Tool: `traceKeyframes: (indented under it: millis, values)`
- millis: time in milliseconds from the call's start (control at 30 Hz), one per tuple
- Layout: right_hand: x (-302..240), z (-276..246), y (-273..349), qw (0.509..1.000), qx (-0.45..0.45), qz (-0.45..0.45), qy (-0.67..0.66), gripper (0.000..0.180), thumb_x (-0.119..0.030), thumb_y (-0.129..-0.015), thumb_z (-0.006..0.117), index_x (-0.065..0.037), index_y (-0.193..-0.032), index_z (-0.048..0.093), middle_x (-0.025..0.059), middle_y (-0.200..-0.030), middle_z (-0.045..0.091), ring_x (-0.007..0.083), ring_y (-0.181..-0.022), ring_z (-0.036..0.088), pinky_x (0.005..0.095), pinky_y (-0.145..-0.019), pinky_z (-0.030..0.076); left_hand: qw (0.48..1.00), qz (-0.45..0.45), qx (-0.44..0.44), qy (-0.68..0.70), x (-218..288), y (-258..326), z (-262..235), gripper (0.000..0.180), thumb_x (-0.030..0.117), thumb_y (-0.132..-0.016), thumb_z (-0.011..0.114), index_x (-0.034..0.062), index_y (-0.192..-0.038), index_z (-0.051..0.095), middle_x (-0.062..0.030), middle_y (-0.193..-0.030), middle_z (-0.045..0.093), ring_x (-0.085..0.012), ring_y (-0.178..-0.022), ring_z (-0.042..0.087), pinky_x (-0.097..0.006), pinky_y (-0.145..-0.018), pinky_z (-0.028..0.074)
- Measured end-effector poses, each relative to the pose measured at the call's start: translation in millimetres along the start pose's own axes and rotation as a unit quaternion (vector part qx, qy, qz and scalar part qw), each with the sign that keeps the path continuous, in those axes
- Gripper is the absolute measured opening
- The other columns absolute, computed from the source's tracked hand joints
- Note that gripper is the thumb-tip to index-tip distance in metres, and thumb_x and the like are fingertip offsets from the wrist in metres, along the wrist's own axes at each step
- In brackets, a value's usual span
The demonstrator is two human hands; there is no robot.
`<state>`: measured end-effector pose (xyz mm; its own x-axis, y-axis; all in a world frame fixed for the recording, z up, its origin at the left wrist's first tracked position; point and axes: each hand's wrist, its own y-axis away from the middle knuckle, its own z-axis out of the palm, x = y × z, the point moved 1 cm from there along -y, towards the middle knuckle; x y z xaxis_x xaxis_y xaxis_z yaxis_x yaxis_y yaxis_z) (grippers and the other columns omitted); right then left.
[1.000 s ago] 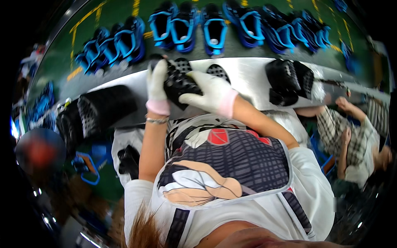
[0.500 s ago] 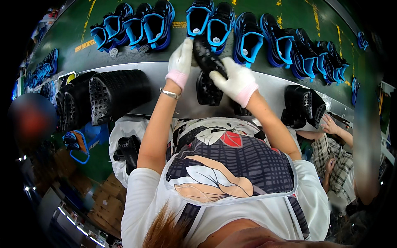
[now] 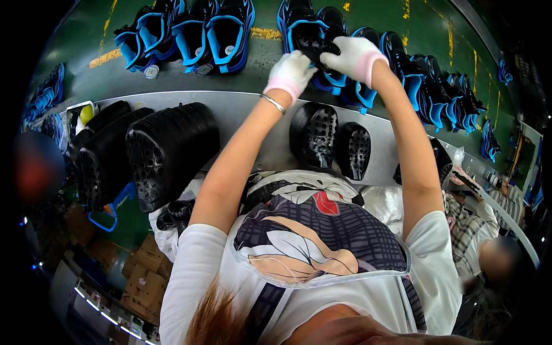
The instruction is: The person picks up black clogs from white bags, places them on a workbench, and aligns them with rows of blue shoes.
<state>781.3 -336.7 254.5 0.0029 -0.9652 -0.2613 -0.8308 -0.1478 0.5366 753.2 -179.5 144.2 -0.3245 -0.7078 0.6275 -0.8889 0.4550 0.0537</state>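
A black shoe insert [image 3: 315,45] with a perforated, shiny surface is in my gloved hands, over the opening of a black shoe with blue lining [image 3: 298,12]. How far it reaches into the shoe is hidden. My right hand [image 3: 355,57] is closed on its right end. On the left, my left hand [image 3: 290,73] has its fingers curled against the insert's near edge, by the shoe's heel. Two more black inserts lie on the grey metal ledge below my hands: a larger one [image 3: 315,135] and a smaller one [image 3: 352,150].
Black-and-blue shoes [image 3: 227,37] line the green surface [image 3: 241,80] on both sides. Stacked black inserts [image 3: 172,149] stand at left on the metal ledge [image 3: 259,135]. At right sits a person in a checked garment [image 3: 468,230]. Cardboard boxes [image 3: 144,282] are at lower left.
My hands have moved forward and right, carrying the insert over the shoe opening. My left fingers, upright and stretched before, are now curled. The two inserts on the ledge now show fully.
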Motion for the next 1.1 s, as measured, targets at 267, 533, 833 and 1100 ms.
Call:
traceKeyframes:
  millis: [267,533,833,1100]
  values:
    - [-33.5,45.1,-72.6,0.991,0.04,0.112,0.065,0.043,-0.04,-0.091,0.049,-0.005,-0.098,0.071,0.0206,-0.101,0.068,0.0349,-0.094,0.066,0.0435,-0.084,0.052,0.989,-0.078,-0.118,0.041,10.7,-12.2,-4.3,0.033,0.036,-0.086,0.062,0.0071,-0.101,0.067,-0.0163,-0.106,0.066,-0.0358,-0.097,0.063,-0.045,-0.082,0.052]
    - [-30.0,67.7,-106.0,0.989,0.05,0.142,0.002,0.035,-0.032,-0.088,0.055,-0.003,-0.1,0.069,0.0232,-0.103,0.066,0.0379,-0.095,0.065,0.0437,-0.085,0.053,0.939,-0.209,-0.274,0.008,-10.4,-42.2,16.9,0.032,0.034,-0.084,0.061,0.0122,-0.107,0.069,-0.015,-0.114,0.066,-0.0359,-0.106,0.062,-0.04,-0.087,0.051]
    - [-36.1,79.5,-138.4,0.981,-0.031,0.047,0.184,0.025,-0.016,-0.088,0.052,-0.009,-0.102,0.071,0.0156,-0.108,0.068,0.0327,-0.097,0.067,0.04,-0.083,0.056,0.966,-0.083,-0.244,-0.04,-38.9,-47.6,48.9,0.032,0.035,-0.088,0.055,0.0154,-0.11,0.068,-0.0126,-0.117,0.065,-0.0322,-0.106,0.063,-0.039,-0.087,0.051]
    - [-35.0,46.0,-46.2,0.996,0.065,0.041,-0.054,0.044,-0.035,-0.089,0.056,0.004,-0.107,0.063,0.0279,-0.107,0.064,0.0389,-0.099,0.063,0.0415,-0.087,0.049,0.975,-0.143,-0.163,-0.048,0.6,-17.5,25.9,0.024,0.023,-0.084,0.062,0.0082,-0.101,0.07,-0.0131,-0.103,0.07,-0.0275,-0.101,0.066,-0.039,-0.08,0.054]
